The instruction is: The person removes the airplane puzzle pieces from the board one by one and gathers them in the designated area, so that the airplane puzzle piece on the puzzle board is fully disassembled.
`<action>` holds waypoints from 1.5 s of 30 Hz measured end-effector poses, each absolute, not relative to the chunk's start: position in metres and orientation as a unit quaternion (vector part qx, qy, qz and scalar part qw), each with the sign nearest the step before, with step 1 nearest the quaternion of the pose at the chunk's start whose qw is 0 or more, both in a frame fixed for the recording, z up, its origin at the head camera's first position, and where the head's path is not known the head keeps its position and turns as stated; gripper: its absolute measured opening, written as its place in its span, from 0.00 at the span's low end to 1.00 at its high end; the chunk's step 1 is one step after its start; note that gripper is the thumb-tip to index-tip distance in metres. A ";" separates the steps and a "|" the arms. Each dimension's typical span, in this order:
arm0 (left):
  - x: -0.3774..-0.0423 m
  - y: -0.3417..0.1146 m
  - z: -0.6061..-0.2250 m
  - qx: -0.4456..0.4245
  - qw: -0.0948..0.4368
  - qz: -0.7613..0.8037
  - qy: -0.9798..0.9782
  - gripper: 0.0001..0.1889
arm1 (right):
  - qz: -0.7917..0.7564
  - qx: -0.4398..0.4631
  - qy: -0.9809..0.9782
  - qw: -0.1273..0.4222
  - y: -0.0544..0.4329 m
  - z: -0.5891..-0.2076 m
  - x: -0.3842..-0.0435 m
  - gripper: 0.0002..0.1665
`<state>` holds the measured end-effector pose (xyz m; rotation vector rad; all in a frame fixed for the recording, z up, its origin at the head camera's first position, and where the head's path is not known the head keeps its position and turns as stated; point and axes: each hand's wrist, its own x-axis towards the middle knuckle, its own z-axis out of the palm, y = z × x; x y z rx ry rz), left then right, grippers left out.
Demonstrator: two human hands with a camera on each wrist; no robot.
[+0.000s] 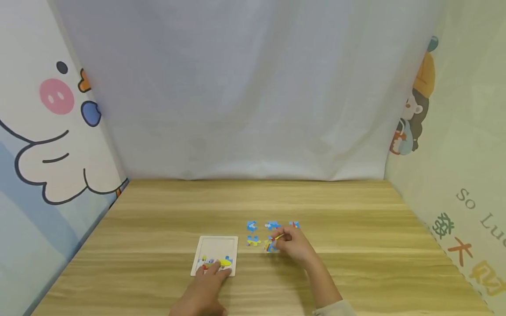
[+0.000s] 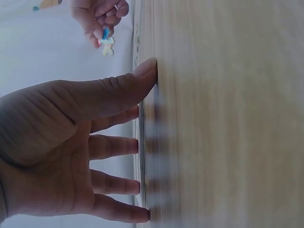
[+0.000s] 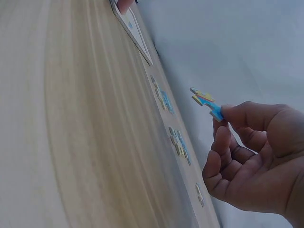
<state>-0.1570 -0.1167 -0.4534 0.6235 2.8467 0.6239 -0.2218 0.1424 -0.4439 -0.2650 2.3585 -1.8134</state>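
In the head view a pale puzzle tray [image 1: 215, 242] lies left of centre, with colourful pieces fitted along its near end. My left hand [image 1: 205, 283] rests on that end, fingertips on the pieces. Straight, spread fingers and the thumb tip at the table show in the left wrist view. To the right, my right hand [image 1: 296, 248] pinches a blue and yellow puzzle piece [image 3: 209, 103] between thumb and index finger. It is raised over the table in the right wrist view. Loose puzzle pieces [image 1: 251, 226] lie around and under this hand, which partly hides some.
The loose pieces form two rough rows, including a yellow and blue one [image 1: 253, 241] and one at the far right [image 1: 294, 224]. A wood-grain table [image 1: 158, 210] carries everything. A pale curtain [image 1: 253, 109] hangs behind it, with printed cloths at both sides.
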 end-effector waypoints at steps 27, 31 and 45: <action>-0.154 -0.112 -0.454 0.201 0.078 0.211 0.953 0.43 | -0.571 0.073 0.818 -0.008 0.193 -0.466 -0.243 0.12; -0.154 -0.112 -0.453 0.200 0.084 0.207 0.954 0.43 | -0.548 0.085 0.832 0.000 0.193 -0.467 -0.245 0.10; -0.153 -0.115 -0.455 0.206 0.072 0.202 0.955 0.43 | -0.526 0.088 0.846 0.006 0.189 -0.465 -0.241 0.13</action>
